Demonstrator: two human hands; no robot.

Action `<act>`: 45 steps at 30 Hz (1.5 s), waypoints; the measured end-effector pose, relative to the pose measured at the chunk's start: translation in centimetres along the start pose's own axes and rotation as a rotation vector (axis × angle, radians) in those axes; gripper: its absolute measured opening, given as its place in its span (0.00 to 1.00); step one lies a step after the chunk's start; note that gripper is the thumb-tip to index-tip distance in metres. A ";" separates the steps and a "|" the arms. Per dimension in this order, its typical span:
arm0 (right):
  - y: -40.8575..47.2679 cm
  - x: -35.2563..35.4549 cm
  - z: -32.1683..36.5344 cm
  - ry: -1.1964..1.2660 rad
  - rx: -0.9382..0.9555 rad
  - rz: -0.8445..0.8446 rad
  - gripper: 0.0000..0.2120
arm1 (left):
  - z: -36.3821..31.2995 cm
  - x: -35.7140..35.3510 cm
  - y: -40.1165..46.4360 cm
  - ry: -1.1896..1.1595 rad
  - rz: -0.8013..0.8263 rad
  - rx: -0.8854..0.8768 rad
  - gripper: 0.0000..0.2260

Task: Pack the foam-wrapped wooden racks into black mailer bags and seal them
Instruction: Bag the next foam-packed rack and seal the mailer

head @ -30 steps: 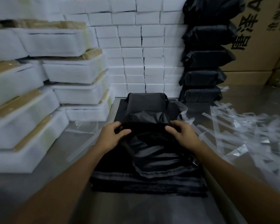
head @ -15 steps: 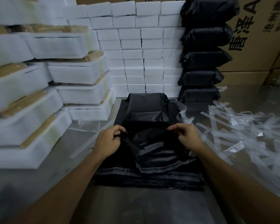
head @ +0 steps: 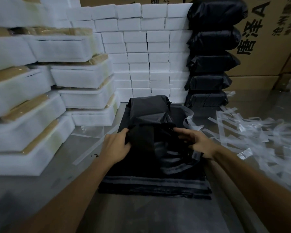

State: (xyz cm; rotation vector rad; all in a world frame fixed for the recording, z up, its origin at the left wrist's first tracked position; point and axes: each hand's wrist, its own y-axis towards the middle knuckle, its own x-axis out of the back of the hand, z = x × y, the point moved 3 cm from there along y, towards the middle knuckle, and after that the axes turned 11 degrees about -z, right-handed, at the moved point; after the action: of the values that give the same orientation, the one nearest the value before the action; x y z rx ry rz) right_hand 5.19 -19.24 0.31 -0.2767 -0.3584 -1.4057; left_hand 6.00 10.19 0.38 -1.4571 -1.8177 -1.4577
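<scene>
The mailer bag (head: 149, 115) flap, which I pinch with left hand (head: 117, 145) and right hand (head: 196, 142), could seal crooked if the fingers pull unevenly.

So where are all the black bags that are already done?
The finished black bags are stacked in a tall pile at the back right, between the wall of white foam blocks and the cardboard boxes.

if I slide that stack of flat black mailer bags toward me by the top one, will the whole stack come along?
Probably not. The stack of flat mailer bags looks like thin glossy film, so the top bag would likely slip off the rest. It is also likely floppy: the bagged rack lying on it shows creased, slack plastic. Pushing from the far edge seems safer.
</scene>
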 end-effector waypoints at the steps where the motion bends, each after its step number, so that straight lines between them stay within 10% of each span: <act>1: 0.1 -0.1 0.0 0.000 -0.007 0.013 0.41 | -0.4 0.0 0.5 0.025 -0.031 0.032 0.04; 20: -1.4 -2.8 -0.5 -0.588 0.352 -0.202 0.38 | 2.5 -0.4 1.5 -0.733 -0.044 0.597 0.13; 25: -1.9 -2.6 0.5 -0.677 0.460 -0.335 0.24 | 3.0 -0.2 1.0 -0.780 0.050 0.561 0.05; 33: -1.5 -1.7 3.9 -0.646 0.740 -0.359 0.15 | 0.9 2.3 1.1 -0.636 0.034 -0.042 0.19; 40: 0.6 -2.5 6.7 -0.908 0.883 -0.169 0.12 | 0.6 2.8 1.9 -0.734 0.054 0.095 0.27; 45: 0.5 -2.3 6.3 -0.662 0.626 -0.207 0.13 | 2.1 3.4 1.6 -0.936 -0.025 0.305 0.20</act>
State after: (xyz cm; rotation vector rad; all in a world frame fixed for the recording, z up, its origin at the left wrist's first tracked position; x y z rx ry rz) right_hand 4.92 -14.59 5.12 -0.1818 -1.3726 -1.2991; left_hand 6.72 13.55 3.03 -2.1268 -2.4073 -0.4283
